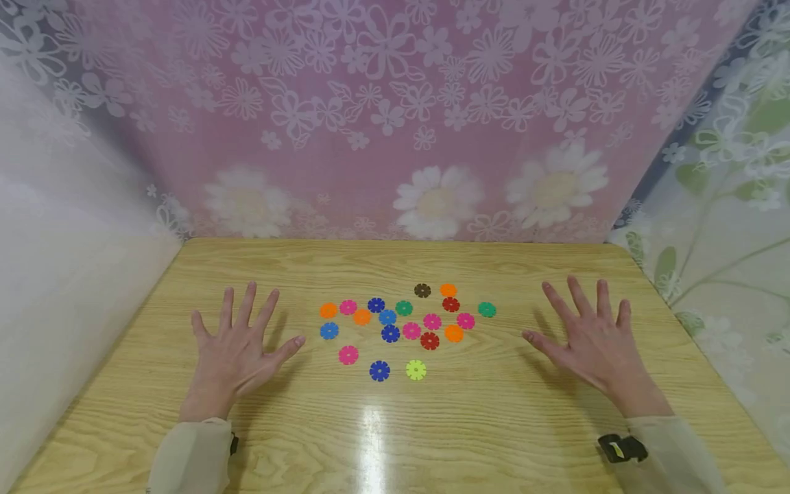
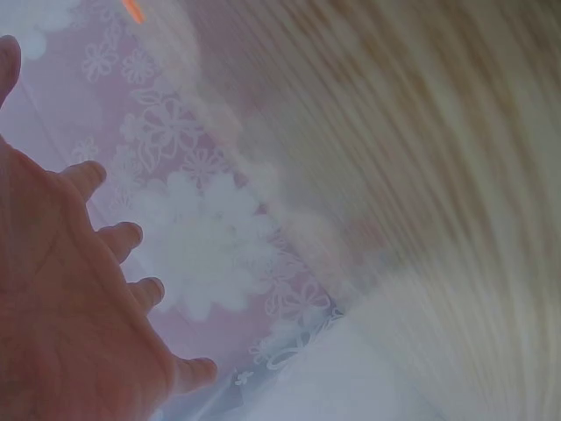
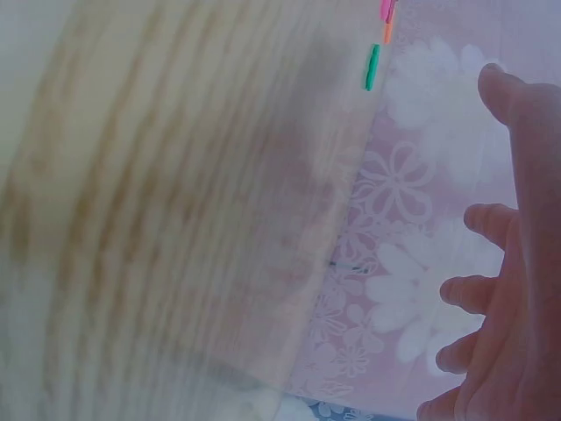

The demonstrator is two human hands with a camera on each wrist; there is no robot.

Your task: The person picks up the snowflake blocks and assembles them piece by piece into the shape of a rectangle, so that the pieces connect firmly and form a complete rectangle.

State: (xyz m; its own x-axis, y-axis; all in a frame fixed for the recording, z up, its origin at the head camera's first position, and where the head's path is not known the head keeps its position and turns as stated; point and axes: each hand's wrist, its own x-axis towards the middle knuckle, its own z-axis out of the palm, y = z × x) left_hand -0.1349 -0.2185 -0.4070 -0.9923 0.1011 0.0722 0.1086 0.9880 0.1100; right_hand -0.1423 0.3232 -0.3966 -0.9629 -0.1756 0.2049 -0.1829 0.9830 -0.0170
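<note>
Flat round notched discs lie loose across the middle of the table in the head view. Among them are a lime disc point(image 1: 416, 370), a brown disc point(image 1: 422, 290), a light blue disc point(image 1: 330, 331) and a green disc point(image 1: 487, 309), with several pink, orange, red and dark blue ones. Left of the discs, my left hand point(image 1: 237, 350) is spread with straight fingers and holds nothing. My right hand point(image 1: 595, 343) is spread the same way to their right, nearest the green disc. The right wrist view shows that green disc point(image 3: 372, 67) edge-on, apart from the hand.
The wooden table point(image 1: 296, 439) has its back edge against a pink flowered curtain point(image 1: 345, 185). A white cloth point(image 1: 74, 274) hangs at the left side and a leaf-patterned cloth point(image 1: 728, 226) at the right. A dark band point(image 1: 622, 449) is on the right wrist.
</note>
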